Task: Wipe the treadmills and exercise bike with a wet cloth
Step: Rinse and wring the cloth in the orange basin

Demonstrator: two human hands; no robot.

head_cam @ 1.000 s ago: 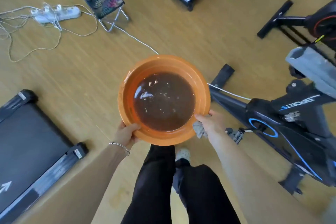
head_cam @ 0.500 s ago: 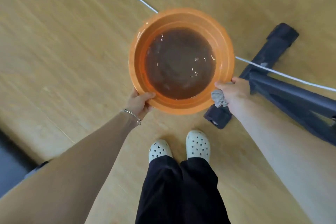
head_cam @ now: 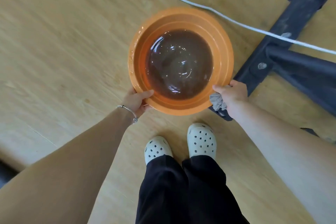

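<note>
Orange basin (head_cam: 225,56) gripped at near rim, left hand (head_cam: 135,101), right hand (head_cam: 234,94) with cloth (head_cam: 217,102)

A white cable (head_cam: 236,22) is running across the wood-grain floor (head_cam: 63,42) from 12 o'clock toward 3 o'clock, crossing over dark equipment framing at the right. Two white perforated clogs (head_cam: 181,143) are standing side by side on the floor at 6 o'clock, toes pointing toward 12 o'clock, the right one sitting slightly farther forward than the left. Black trousers (head_cam: 181,191) are covering the legs above the clogs and filling the bottom centre. A thin silver bracelet (head_cam: 130,112) is resting around a wrist near centre, at about 8 o'clock. A dark blurred shape is showing at the frame edge at 8 o'clock; identity not determinable.
</note>
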